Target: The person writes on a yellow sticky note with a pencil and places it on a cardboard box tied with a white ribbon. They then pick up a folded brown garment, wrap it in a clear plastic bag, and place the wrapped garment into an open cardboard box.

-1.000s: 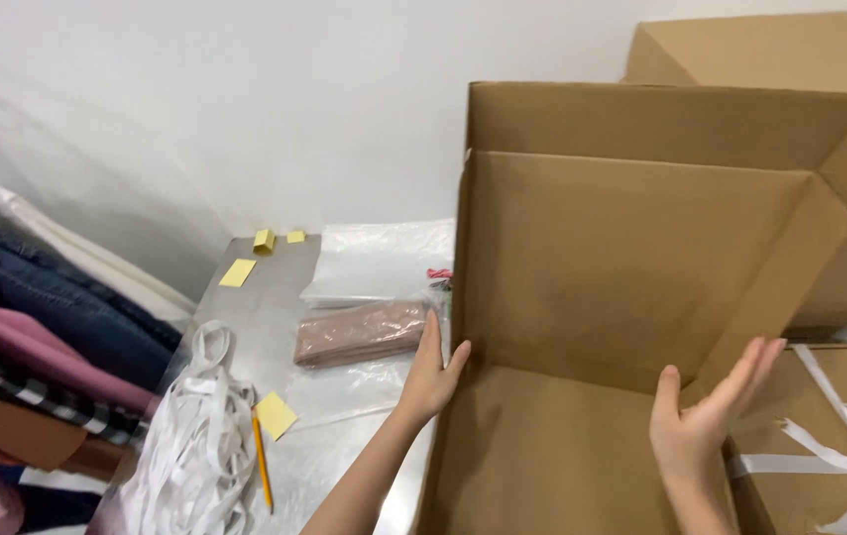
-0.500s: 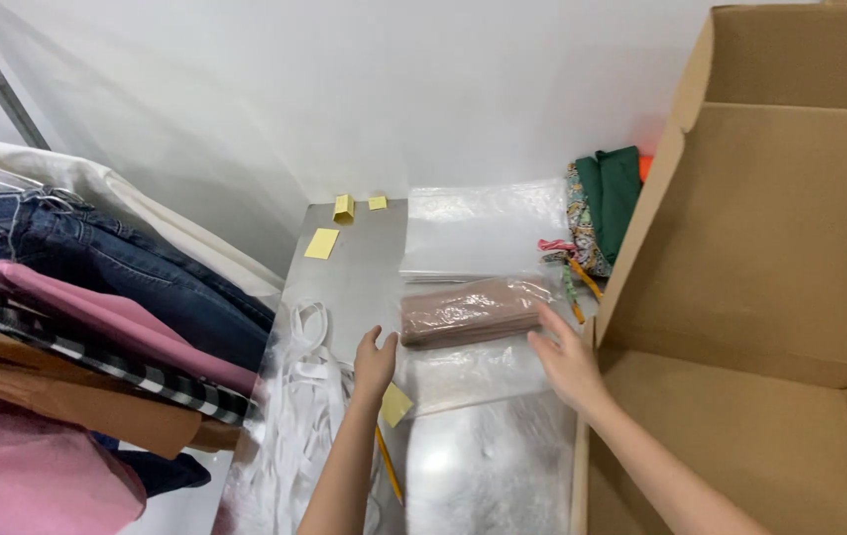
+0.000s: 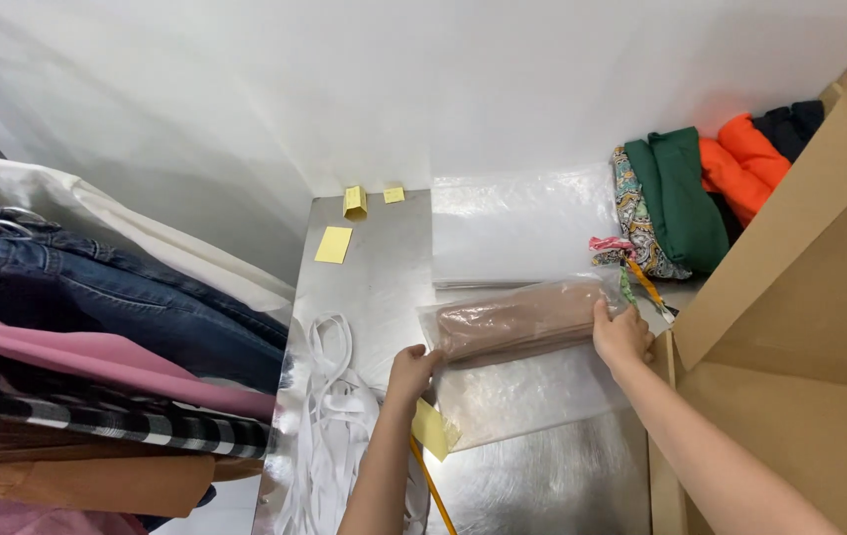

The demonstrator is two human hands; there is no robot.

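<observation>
step: pick-up, looked like | bagged tan garment [image 3: 517,322] lay on steel counter [image 3: 384,277], gripped at both ends by left hand [image 3: 413,372] and right hand [image 3: 621,335] | next: probably lifted level, cardboard box [image 3: 800,327] stood just right

Both hands [image 3: 413,369] gripping bagged tan garment [image 3: 519,322]

A clear plastic bag with a folded tan garment [image 3: 517,322] lies mid-counter [image 3: 384,267], held at both ends. More flat clear bags [image 3: 517,223] lie beyond and under it. Small yellow paper labels: three [image 3: 334,244] at the far left, one [image 3: 430,429] nearer. A big brown cardboard box [image 3: 800,327] stands at right.
</observation>
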